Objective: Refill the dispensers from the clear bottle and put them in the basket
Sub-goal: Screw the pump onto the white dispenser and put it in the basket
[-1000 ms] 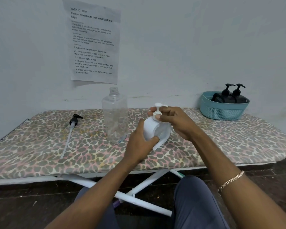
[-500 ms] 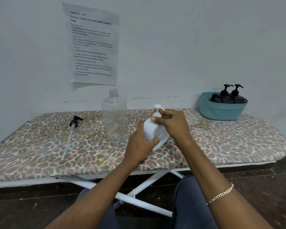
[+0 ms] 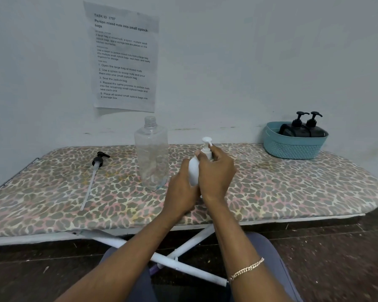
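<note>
Both hands are on the white dispenser [image 3: 193,173], over the near middle of the board [image 3: 292,192]. The left grip [image 3: 181,192] is wrapped round its body from the left. The right grip [image 3: 216,175] has its fingers curled round the collar of the pump [image 3: 206,142]. So both are closed on the same thing, one holding, the other, I'd guess, twisting the pump tight. The hands hide its base, so I cannot tell whether it rests on the board.

The dispenser stands close to upright, long axis vertical, its top leaning a little to the right. The clear bottle [image 3: 152,153] stands uncapped just to the left of the hands and looks near enough empty. A black pump [image 3: 99,159] with its tube lies well off to the left.

What matters next is the basket [image 3: 292,149]. It sits at the far right of the board, against the wall, well apart from the hands, with two black dispensers [image 3: 310,129] already in it. From here it lies right and away, so the right grip is the nearer one. It would have to shift from the collar to the body and carry the dispenser over the rim, kept upright. The open room in the basket is at its left end.
</note>
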A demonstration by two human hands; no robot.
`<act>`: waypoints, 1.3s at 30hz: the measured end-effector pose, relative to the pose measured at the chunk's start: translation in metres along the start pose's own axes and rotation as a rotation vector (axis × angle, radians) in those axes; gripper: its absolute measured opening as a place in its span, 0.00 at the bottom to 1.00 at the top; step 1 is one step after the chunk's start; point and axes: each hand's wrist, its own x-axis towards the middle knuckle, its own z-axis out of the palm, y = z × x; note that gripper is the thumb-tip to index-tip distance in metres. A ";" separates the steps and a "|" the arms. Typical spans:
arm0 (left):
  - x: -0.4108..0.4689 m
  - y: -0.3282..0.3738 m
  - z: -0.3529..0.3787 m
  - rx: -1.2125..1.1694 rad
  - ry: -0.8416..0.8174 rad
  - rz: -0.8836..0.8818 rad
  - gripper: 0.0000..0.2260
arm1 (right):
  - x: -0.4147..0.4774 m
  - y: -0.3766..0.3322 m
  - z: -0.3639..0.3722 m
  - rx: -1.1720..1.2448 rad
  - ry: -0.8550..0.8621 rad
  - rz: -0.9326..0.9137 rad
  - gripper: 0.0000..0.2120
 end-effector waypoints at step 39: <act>0.020 -0.015 0.007 -0.097 0.047 -0.055 0.24 | 0.104 0.018 -0.114 -0.326 -0.845 -0.095 0.15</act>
